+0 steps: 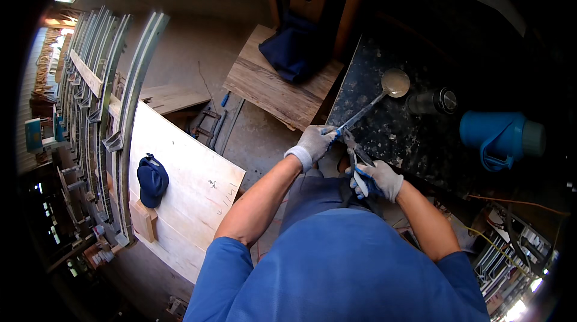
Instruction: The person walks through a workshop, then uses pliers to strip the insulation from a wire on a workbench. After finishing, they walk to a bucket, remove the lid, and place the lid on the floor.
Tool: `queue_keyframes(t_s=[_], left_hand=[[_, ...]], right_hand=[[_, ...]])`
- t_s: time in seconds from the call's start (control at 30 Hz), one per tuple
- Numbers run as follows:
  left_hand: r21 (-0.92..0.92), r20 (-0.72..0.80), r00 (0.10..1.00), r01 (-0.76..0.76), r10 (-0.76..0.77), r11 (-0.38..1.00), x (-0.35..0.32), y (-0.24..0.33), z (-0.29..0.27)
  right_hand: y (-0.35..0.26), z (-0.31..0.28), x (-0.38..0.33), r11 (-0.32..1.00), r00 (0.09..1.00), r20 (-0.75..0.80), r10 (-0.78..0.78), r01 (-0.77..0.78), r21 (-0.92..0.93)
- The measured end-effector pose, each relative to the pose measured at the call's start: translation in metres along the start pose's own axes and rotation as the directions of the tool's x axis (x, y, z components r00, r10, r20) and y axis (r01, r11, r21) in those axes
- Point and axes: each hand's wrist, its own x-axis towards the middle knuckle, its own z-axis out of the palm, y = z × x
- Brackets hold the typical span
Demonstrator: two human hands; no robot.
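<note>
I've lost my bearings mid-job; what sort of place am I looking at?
Most likely a workshop, perhaps for woodworking: a row of long metal rails stands at the left, a large pale wooden board is beside it, and the gloved right hand holds what look like pliers.

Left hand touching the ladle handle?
Touching. The head view shows it: the gloved left hand has its fingers closed around the ladle handle, near the end away from the bowl.
</note>
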Motion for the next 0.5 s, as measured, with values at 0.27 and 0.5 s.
queue_keyframes(t_s=[0.27,0.5], left_hand=[[-0.144,0.072,0.997,-0.025,0.035,0.989,0.002,0.002,0.008],[0.059,-0.02,0.968,-0.25,0.251,0.967,-0.008,0.018,0.006]], right_hand=[[0.037,0.025,0.026,0.564,0.637,-0.399,-0.66,0.068,-0.823],[0.031,0.038,0.029,0.57,0.586,-0.428,-0.688,0.072,-0.819]])
